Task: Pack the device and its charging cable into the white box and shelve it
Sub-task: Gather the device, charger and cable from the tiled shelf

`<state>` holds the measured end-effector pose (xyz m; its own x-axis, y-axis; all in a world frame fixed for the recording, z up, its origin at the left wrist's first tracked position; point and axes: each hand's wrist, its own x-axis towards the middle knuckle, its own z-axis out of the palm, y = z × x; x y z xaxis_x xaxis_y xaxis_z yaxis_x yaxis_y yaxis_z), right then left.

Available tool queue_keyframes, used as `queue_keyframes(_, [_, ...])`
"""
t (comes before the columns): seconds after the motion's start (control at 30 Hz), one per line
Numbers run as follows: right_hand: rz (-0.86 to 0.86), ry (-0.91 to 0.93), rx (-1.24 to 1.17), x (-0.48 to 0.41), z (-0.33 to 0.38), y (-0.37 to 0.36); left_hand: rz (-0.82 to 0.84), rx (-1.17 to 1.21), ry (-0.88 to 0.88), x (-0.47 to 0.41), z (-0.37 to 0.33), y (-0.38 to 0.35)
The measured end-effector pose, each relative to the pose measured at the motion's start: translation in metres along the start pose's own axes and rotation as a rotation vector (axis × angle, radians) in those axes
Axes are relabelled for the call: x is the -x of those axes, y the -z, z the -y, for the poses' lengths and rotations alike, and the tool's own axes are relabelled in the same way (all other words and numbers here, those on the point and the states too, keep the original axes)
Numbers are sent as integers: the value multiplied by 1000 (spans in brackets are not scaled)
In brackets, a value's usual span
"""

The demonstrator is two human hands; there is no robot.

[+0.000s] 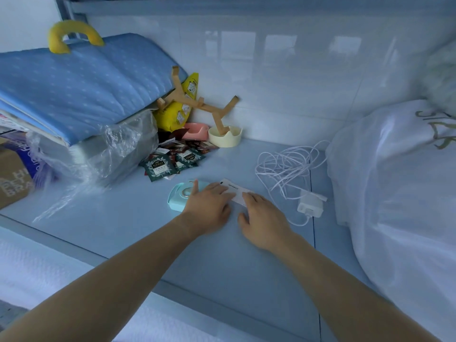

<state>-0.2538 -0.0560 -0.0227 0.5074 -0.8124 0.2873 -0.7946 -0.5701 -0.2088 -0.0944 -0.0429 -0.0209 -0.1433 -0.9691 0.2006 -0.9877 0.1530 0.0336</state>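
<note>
A small mint-green device (pixel 178 195) lies flat on the pale blue shelf surface (pixel 222 255). Just right of it lies a flat white box (pixel 235 191) with small print on its top. My left hand (pixel 209 202) lies across the device's right end and the box's left part, fingers straight. My right hand (pixel 261 218) rests on the box's right part, fingers straight. A tangled white charging cable (pixel 283 164) lies behind and to the right, ending at a white plug adapter (pixel 311 206).
Tea sachets (pixel 172 161), a cream cup with a wooden stand (pixel 225 135), a pink dish and a yellow pouch (pixel 180 107) crowd the back left. A blue padded mat (pixel 74 87) tops a plastic-wrapped bin. White bedding (pixel 399 193) fills the right side.
</note>
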Motion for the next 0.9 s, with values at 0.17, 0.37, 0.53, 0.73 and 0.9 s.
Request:
queue_keyframes(0.17, [-32,-8,-24,12,-1,2,10,-46,-47,2,-13,6])
queue_keyframes(0.37, [-31,14,-47,23,-2,5,-62,26,-72,26,-6,6])
queue_keyframes(0.53, [-80,59,-105,30,-5,8,-46,30,-5,31,0,8])
queue_keyframes(0.73, [-177,34,-80,19,-33,16,-63,68,-23,16,-19,9])
queue_keyframes(0.9, [-207,11,-22,16,-55,21,-91,107,-59,-9,-41,12])
